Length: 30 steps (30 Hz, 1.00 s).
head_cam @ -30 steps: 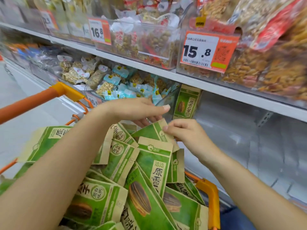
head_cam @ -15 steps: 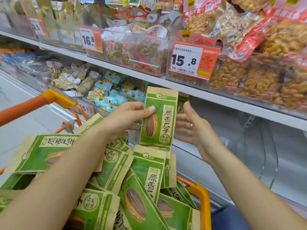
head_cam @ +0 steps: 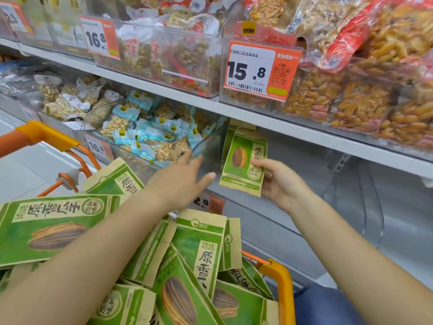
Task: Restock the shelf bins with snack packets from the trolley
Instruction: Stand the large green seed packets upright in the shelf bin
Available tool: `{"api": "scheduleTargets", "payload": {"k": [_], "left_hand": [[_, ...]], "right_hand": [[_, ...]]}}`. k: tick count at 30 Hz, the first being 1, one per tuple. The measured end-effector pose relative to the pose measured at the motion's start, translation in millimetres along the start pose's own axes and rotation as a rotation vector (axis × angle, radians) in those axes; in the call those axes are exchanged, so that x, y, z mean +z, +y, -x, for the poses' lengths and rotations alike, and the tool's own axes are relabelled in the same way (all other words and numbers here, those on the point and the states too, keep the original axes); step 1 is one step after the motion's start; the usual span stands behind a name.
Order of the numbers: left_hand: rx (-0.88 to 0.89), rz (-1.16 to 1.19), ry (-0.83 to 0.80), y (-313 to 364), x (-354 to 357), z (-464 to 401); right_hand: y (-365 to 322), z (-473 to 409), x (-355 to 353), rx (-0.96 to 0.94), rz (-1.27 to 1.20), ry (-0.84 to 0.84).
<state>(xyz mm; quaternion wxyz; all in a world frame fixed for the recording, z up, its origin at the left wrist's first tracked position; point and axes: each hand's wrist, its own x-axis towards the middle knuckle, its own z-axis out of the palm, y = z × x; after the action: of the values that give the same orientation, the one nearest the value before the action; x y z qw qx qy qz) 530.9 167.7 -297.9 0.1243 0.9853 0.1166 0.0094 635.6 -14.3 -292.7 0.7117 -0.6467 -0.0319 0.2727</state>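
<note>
My right hand [head_cam: 280, 181] grips a green and tan sunflower-seed packet [head_cam: 242, 164] upright at the mouth of a clear shelf bin [head_cam: 304, 207] on the lower shelf. Another packet of the same kind [head_cam: 236, 129] stands just behind it inside the bin. My left hand [head_cam: 185, 179] hovers to the left of the held packet with fingers spread, holding nothing. Below both arms, the orange trolley [head_cam: 278, 275] is piled with several more green packets [head_cam: 199, 249].
A bin of blue-labelled nut bags [head_cam: 152, 134] sits left of the seed bin. The upper shelf [head_cam: 257, 118] carries clear bins of peanuts and fried snacks with orange price tags [head_cam: 260, 70]. The trolley handle [head_cam: 35, 134] is at left.
My right hand has taken the packet from my left hand and carried it right and forward to the bin. My left hand has let go and opened.
</note>
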Motion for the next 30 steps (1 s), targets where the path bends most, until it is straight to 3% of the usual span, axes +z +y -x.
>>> {"api": "scheduleTargets", "payload": {"k": [3,14,18,21,24,28,30], "left_hand": [[0.002,-0.181,-0.025,4.3,5.7,-0.7],[-0.012,-0.091,0.065,1.7,9.4,-5.0],[-0.008,-0.112,0.098,4.5,10.2,-4.2],[-0.002,-0.097,0.103,4.2,9.7,-4.7],[-0.011,0.047,0.155,0.5,10.4,-9.1],[0.162,0.354,0.426,1.0,-0.5,-4.8],[0.224,0.49,0.248,5.8,-6.5,3.1]], "right_hand": [[-0.6,-27.0,-5.2,-0.029,0.052,0.1],[19.1,-136.4,8.9,-0.322,0.648,0.319],[28.6,-146.9,9.7,-0.353,0.997,0.432],[28.4,-147.6,12.3,-0.293,1.104,0.469],[29.5,-141.9,6.8,-0.226,1.128,0.434],[18.0,-116.4,4.2,-0.128,1.132,0.325],[10.7,-98.0,5.9,-0.142,1.086,0.285]]}}
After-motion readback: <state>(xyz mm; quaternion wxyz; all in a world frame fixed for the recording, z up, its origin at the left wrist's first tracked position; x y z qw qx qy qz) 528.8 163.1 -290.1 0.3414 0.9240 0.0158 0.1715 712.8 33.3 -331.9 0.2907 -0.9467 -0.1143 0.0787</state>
